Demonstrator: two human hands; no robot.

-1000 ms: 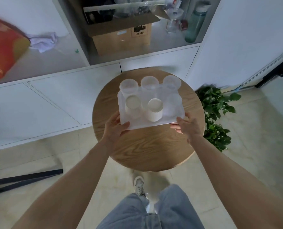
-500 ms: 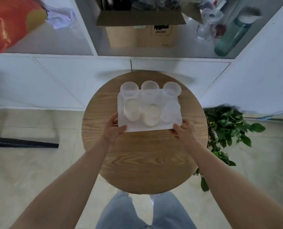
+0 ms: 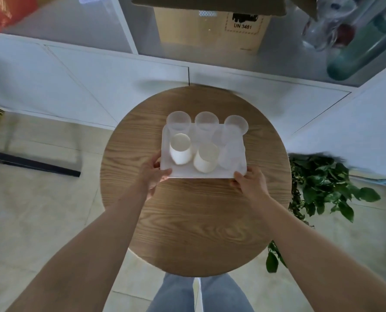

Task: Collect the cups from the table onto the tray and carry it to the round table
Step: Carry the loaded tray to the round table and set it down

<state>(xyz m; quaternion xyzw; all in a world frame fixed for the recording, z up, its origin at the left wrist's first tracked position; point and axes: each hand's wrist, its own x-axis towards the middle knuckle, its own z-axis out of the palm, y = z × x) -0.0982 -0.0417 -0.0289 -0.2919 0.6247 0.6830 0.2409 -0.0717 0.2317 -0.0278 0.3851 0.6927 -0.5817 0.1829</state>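
A white rectangular tray (image 3: pixel 219 174) lies over the far half of the round wooden table (image 3: pixel 194 221). On it stand several cups in two rows: frosted clear ones (image 3: pixel 205 122) at the back and front right, and two white ones (image 3: pixel 180 152) at the front. My left hand (image 3: pixel 152 174) grips the tray's near left corner, thumb on top. My right hand (image 3: pixel 250 182) holds the near right corner. Whether the tray rests fully on the wood cannot be told.
White cabinets (image 3: pixel 86 82) run behind the table, with a cardboard box (image 3: pixel 212 25), a green bottle (image 3: pixel 356 50) and glassware on the shelf above. A leafy green plant (image 3: pixel 322 188) stands on the floor at the right. A black bar (image 3: pixel 29 164) lies on the floor at the left.
I have stepped closer, so the table sits more squarely below me. The tray with the cups has come down over the tabletop, both hands still on its near corners.
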